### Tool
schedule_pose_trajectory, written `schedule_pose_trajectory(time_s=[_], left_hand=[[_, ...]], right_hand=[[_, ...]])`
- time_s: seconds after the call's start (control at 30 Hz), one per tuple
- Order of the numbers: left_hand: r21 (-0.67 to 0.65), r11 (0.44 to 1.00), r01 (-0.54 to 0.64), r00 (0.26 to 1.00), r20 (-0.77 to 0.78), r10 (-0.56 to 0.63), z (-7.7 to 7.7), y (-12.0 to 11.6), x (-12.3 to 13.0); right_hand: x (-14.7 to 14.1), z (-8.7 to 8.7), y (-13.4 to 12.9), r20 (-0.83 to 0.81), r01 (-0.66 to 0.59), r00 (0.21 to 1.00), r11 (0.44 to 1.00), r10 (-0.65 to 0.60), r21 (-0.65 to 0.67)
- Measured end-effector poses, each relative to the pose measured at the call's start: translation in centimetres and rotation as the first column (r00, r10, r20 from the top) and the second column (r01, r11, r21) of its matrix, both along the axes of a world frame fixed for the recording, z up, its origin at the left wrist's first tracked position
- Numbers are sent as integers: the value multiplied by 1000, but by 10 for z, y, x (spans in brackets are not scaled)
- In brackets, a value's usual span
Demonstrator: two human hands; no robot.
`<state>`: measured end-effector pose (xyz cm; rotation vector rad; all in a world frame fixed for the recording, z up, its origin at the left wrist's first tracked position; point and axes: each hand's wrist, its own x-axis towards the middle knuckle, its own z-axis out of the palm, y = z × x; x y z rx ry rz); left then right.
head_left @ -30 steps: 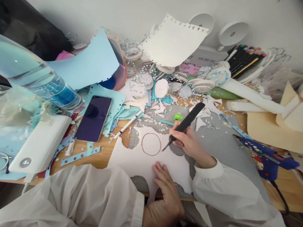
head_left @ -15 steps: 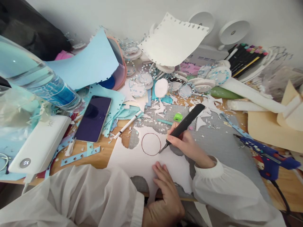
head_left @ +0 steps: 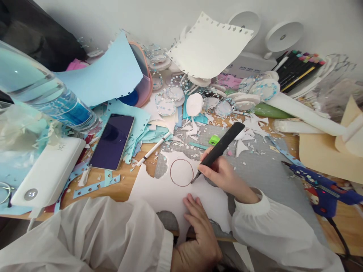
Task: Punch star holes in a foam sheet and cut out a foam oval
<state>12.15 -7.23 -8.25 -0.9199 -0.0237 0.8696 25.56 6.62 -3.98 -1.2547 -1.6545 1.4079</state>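
A white sheet [head_left: 159, 190] with rounded bites cut from its edges lies over a grey cutting mat [head_left: 255, 162]. Near its upper middle shows a dark-outlined circle [head_left: 181, 173]. My left hand [head_left: 198, 230] rests on the lower part of the sheet, fingers stretched out, holding nothing. Between thumb and fingers of my right hand [head_left: 222, 172] is a thick black marker [head_left: 224, 143], slanting up to the right. Its thin tip is at the circle's lower right edge.
A phone [head_left: 112, 141], white power bank [head_left: 48, 172] and water bottle [head_left: 48, 87] stand or lie to the left. White discs [head_left: 194, 104] and paper scraps crowd the back. At the right lies a blue glue gun [head_left: 326, 189]; a white pen [head_left: 153, 149] lies beyond the sheet.
The marker tip has shifted very slightly right and up along the circle's edge. My left hand and the sheet stay in place.
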Motion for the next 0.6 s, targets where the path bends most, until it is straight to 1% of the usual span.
schedule_pose_trajectory(time_s=[0.1,0.13,0.2,0.27,0.3,0.37,0.43,0.5,0.6], left_hand=[[-70,995,-64,998,-11,63,-1,-4,5],[-92,993,-72,997,-26,70,-2,-6,7],[-100,994,-51,996,-78,43,-5,-8,9],[-59,998,-14,988,-153,5,-9,-10,10],[-31,999,-9,981,-195,3,-10,-11,10],[21,1000,-22,963,-270,27,-13,-14,12],[46,998,-32,945,-323,46,-14,-16,13],[48,998,-33,938,-343,47,-15,-17,14],[49,999,-14,945,-327,29,-17,-16,13]], right_hand=[[-1,3,0,-5,-21,1000,1000,21,6],[-1,3,1,-18,-26,999,1000,26,13],[1,2,4,-55,-42,998,999,43,19],[3,-2,6,-116,-49,992,999,46,-17],[5,-4,7,-161,-36,987,998,28,-50],[7,-9,7,-252,6,967,992,-37,-125],[9,-12,7,-295,19,953,985,-71,-174],[9,-11,6,-256,1,966,985,-45,-171],[6,-4,5,-159,-11,987,994,-6,-107]])
